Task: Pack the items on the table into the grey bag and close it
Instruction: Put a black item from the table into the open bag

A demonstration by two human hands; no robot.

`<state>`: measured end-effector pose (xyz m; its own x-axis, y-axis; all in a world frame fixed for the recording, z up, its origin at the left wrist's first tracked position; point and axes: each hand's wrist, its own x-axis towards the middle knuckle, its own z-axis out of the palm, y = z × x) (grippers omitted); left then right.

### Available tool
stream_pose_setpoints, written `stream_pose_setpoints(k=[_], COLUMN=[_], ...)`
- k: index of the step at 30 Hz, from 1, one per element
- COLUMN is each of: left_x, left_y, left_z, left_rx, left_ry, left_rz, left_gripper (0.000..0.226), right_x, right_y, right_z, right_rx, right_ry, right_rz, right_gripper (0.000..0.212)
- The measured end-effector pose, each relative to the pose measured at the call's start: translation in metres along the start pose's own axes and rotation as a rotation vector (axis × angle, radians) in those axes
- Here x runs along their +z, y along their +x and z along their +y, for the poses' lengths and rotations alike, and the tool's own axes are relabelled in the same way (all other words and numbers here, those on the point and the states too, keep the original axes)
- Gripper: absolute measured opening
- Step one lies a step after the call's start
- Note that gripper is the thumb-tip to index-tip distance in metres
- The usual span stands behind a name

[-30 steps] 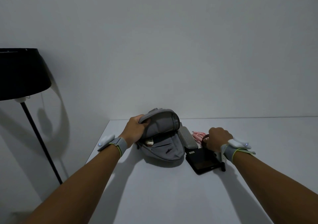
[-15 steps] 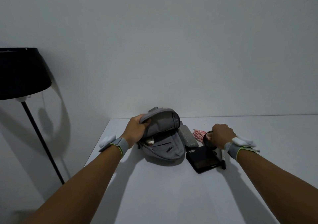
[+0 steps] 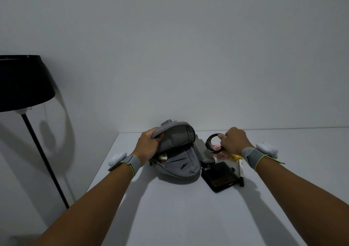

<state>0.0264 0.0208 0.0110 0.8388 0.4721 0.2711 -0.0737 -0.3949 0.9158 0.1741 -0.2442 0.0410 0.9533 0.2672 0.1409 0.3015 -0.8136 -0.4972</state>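
Grey bag (image 3: 181, 162) is lying on the white table (image 3: 188, 217), towards the far left edge, main compartment unzipped. Its top flap is pinched and held up by the left hand (image 3: 149, 147), fingers clenched on the flap edge. A small rounded metallic item (image 3: 162, 157) is seen inside the opening, at its left side.

A dark ring-shaped item (image 3: 212, 146) is gripped by the right hand (image 3: 234, 141) at its right rim and held clear of the table, just right of the bag.

On the table, right of the bag: grey pouch (image 3: 203, 154) touching the bag's side, black phone (image 3: 219, 176) nearest, marker pen (image 3: 241, 173) just right of the phone, pink cable (image 3: 217, 147) partly hidden behind the ring, yellow item (image 3: 236, 157) mostly hidden under the right wrist.

Grey wristbands are worn on both wrists. A black floor lamp (image 3: 22, 83) stands far left, off the table.
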Motion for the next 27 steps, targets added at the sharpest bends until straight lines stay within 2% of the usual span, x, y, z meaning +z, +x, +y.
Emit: stream_pose_setpoints(k=[5,9,13,18,21,24,27], left_x=[0.000,0.001,0.001,0.000,0.000,0.000,-0.002], left_y=[0.002,0.003,0.003,0.001,0.000,0.000,0.001], left_z=[-0.003,-0.005,-0.006,-0.009,-0.011,-0.014,-0.017], left_rx=[-0.003,0.011,0.018,0.013,0.009,-0.002,-0.010], left_ry=[0.012,0.001,0.012,-0.001,-0.013,-0.011,-0.007], left_rz=[0.011,0.037,0.028,0.019,0.019,0.022,0.032], left_gripper=[0.020,0.019,0.018,0.021,0.019,0.017,0.016], right_x=[0.009,0.022,0.044,0.073,0.087,0.099,0.109], right_y=[-0.006,-0.016,-0.027,-0.036,-0.043,-0.049,-0.049], right_z=[-0.019,-0.037,-0.052,-0.073,-0.082,-0.091,-0.095], right_rx=[-0.064,-0.031,0.081,0.123,0.135,0.153,0.173], right_ry=[0.073,0.120,0.423,0.583,0.613,0.692,0.762], right_rz=[-0.070,-0.154,-0.326,-0.461,-0.496,-0.546,-0.549], right_gripper=[0.038,0.027,0.016,0.016,0.011,0.019,0.015])
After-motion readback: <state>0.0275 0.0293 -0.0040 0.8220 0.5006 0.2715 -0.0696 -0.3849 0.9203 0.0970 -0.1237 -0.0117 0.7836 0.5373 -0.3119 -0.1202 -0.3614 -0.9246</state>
